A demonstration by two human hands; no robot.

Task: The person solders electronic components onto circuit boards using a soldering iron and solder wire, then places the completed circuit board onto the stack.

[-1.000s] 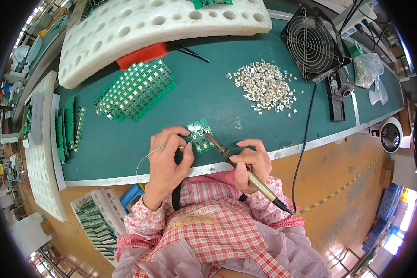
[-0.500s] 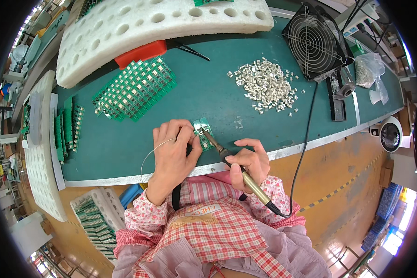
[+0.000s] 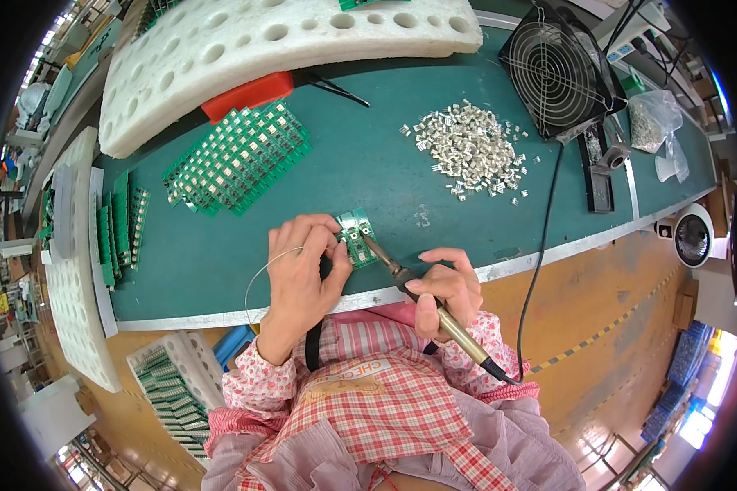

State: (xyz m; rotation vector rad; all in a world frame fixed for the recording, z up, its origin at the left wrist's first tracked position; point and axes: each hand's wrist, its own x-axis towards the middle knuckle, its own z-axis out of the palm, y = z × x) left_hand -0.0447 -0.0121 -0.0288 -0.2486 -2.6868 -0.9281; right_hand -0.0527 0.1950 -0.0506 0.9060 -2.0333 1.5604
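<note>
A small green circuit board with pale components lies on the green bench mat near its front edge. My right hand is closed round a soldering iron, its tip resting at the board's upper part. Fingers curled, my left hand sits at the board's left side. A thin length of solder wire runs from its fingers and loops down past the wrist. The wire's working end is hidden by the fingers.
A heap of small metal connectors lies at back right, beside a black fan. Rows of assembled boards lie at back left, before a red box and a white foam tray. The iron's black cable crosses the bench's right side.
The soldering iron and my right hand have shifted very slightly to the right. The left hand has barely moved, still beside the board with the wire.
</note>
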